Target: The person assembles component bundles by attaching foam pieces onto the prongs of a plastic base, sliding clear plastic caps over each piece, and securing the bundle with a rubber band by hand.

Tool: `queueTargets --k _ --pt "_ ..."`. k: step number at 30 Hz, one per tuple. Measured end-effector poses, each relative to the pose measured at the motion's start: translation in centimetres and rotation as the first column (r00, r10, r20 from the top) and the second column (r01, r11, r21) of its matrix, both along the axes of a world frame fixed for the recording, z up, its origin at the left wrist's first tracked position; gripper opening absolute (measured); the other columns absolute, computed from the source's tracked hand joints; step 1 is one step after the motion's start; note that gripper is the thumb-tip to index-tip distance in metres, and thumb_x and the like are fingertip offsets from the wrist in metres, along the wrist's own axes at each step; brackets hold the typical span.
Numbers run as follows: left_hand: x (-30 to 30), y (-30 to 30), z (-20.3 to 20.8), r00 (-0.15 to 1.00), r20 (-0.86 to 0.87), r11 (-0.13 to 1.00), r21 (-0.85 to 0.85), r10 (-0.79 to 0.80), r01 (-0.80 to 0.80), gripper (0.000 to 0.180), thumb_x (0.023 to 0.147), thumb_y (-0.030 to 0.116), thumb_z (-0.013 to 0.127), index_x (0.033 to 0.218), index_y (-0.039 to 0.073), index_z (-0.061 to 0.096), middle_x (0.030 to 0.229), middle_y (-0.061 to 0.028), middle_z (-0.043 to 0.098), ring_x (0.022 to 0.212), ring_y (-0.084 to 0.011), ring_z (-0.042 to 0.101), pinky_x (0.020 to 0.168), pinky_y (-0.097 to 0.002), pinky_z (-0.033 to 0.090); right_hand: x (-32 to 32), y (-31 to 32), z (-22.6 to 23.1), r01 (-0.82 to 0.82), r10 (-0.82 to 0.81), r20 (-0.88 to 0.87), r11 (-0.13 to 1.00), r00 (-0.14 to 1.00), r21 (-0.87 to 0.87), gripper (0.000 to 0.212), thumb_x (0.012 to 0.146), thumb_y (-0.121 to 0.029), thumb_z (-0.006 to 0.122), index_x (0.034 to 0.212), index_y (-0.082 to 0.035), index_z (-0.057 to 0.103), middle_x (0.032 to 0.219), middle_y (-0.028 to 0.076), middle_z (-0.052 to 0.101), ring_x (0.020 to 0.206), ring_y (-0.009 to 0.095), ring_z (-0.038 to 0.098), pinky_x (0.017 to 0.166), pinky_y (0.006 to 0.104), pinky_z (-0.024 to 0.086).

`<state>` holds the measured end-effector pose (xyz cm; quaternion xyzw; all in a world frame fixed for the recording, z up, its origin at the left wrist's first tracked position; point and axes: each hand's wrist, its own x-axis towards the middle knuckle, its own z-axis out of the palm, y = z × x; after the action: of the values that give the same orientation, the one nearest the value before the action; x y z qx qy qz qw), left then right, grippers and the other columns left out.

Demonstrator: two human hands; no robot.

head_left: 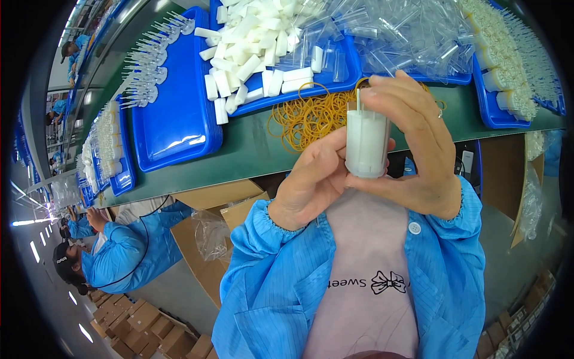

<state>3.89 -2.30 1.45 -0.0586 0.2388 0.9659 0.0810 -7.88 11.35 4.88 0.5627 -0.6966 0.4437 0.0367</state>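
In front of my chest, both my hands are closed around a short cylinder [366, 143] of clear plastic with white inside. My left hand [314, 176] grips it from the left, its fingers passing behind. My right hand [421, 149] spans it from the right, thumb under the base and fingers bent over the top. Thin clear stems stick up from the cylinder beneath those fingers. Just beyond lies a heap of yellow rubber bands [308, 119]; one band shows near my right fingertips, but whether it is hooked on them I cannot tell.
Blue trays on the green table [251, 143] hold white blocks [248, 51], clear plastic tubes [412, 45] and banded bundles [508, 78]. A stack of blue trays [179, 119] carries stemmed clear pieces. Open cartons [203, 233] stand below. A co-worker [119, 245] sits at left.
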Motion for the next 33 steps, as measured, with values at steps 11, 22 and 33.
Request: queueTargets --k 11,22,33 --pt "0.3 0.1 -1.1 0.992 0.081 0.994 -0.057 0.093 -0.089 0.056 0.088 0.032 0.063 0.131 0.002 0.044 0.120 -0.0100 0.056 0.106 -0.0173 0.057 0.091 -0.0321 0.048 0.1 -0.3 1.0 0.152 -0.121 -0.142 0.961 0.982 0.231 0.077 0.048 -0.020 0.082 0.120 -0.009 0.055 0.118 0.010 0.053 0.123 0.034 0.045 0.104 0.0517 0.031" --pt "0.0 0.2 -0.2 0.971 0.097 0.968 -0.148 0.219 -0.203 0.070 0.083 0.035 0.070 0.136 0.004 0.036 0.124 -0.0089 0.053 0.109 -0.0173 0.055 0.092 -0.0334 0.046 0.0 -1.0 -0.7 0.115 -0.103 -0.152 0.991 0.983 0.072 0.065 0.052 -0.017 0.081 0.112 -0.009 0.059 0.107 0.008 0.052 0.113 0.033 0.050 0.101 0.0529 0.034" --pt "1.0 -1.4 -1.6 0.858 0.016 0.795 -0.387 0.513 -0.468 0.053 0.088 0.021 0.061 0.132 0.000 0.040 0.119 -0.0105 0.056 0.102 -0.0175 0.057 0.086 -0.0321 0.047 -3.8 -4.4 -0.7 -0.075 0.081 0.142 0.996 0.987 -0.051 0.051 0.067 -0.013 0.072 0.117 -0.008 0.059 0.112 0.011 0.055 0.108 0.032 0.053 0.093 0.0365 0.043"
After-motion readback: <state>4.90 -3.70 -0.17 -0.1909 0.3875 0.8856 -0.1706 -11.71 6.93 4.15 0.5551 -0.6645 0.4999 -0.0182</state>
